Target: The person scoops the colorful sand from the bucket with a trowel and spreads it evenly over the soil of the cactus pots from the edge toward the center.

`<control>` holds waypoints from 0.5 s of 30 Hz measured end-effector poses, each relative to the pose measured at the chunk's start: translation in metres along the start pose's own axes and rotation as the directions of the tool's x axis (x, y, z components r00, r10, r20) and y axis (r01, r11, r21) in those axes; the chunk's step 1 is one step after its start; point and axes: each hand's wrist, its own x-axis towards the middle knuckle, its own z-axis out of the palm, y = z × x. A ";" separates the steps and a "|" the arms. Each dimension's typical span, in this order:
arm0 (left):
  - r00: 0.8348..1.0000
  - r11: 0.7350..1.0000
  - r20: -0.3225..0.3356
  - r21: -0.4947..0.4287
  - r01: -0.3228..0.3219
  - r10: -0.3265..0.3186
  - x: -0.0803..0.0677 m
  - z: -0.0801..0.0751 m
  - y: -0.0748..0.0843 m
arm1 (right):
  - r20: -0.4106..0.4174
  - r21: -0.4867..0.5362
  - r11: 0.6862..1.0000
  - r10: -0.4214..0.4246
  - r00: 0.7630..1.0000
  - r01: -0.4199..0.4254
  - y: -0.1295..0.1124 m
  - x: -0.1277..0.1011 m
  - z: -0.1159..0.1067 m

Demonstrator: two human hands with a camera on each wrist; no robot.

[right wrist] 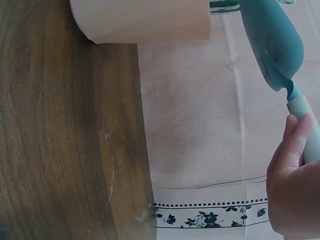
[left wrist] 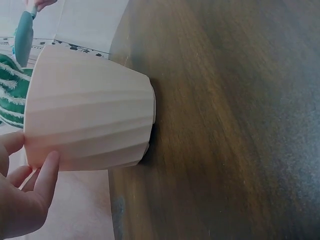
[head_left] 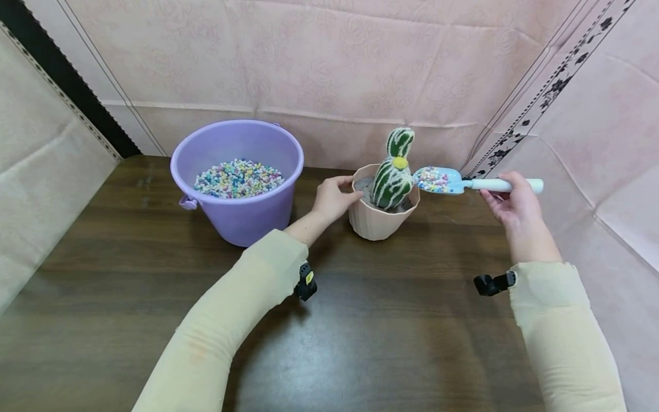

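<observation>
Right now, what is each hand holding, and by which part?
The right hand holds the light blue rounded trowel by its pale handle; the left hand grips the beige ribbed pot at its rim.

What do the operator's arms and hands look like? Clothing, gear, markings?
Long pale-yellow sleeves with wide cuffs. A small black device at each wrist, the left one bearing a yellow patch. Left hand and right hand: no gloves or rings visible. No cables visible.

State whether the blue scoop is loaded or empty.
Loaded: in the head view, multicoloured granules lie in the blue scoop, which the right hand holds.
</observation>
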 end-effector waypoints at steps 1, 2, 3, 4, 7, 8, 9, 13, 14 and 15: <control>1.000 1.000 0.001 -0.010 -0.001 0.001 0.000 0.000 0.000 | -0.001 -0.005 1.000 -0.001 1.000 0.001 0.001 0.000 0.000; 1.000 1.000 0.003 -0.016 -0.001 0.002 0.000 0.000 -0.001 | 0.000 -0.010 1.000 -0.001 1.000 0.001 0.001 0.000 0.000; 1.000 1.000 0.004 -0.023 -0.002 0.003 0.000 0.000 -0.001 | 0.001 -0.015 1.000 0.000 1.000 0.000 0.002 0.001 0.000; 1.000 0.999 0.008 -0.033 -0.003 0.003 0.001 0.000 -0.002 | 0.005 -0.022 1.000 0.001 1.000 -0.001 0.003 0.001 0.001; 1.000 0.998 0.020 -0.065 0.002 -0.001 0.002 0.000 -0.003 | 0.014 -0.030 1.000 0.001 1.000 0.000 0.004 0.001 0.001; 1.000 0.998 0.024 -0.069 0.005 -0.003 0.003 0.000 -0.004 | 0.018 -0.031 1.000 0.001 1.000 -0.001 0.004 0.001 0.001; 1.000 0.997 0.028 -0.078 0.007 -0.005 0.003 0.000 -0.004 | 0.020 -0.033 0.999 0.002 1.000 -0.001 0.004 0.001 0.001; 0.999 0.995 0.040 -0.098 0.008 -0.004 0.003 0.001 -0.005 | 0.026 -0.041 0.999 -0.002 1.000 0.003 0.003 0.000 0.002; 0.999 0.995 0.042 -0.099 0.007 -0.003 0.004 0.001 -0.006 | 0.029 -0.050 0.999 -0.006 1.000 0.007 0.003 0.000 0.002; 0.999 0.995 0.041 -0.100 0.006 -0.002 0.004 0.001 -0.006 | 0.035 -0.059 0.998 -0.012 0.999 0.014 0.003 0.000 0.003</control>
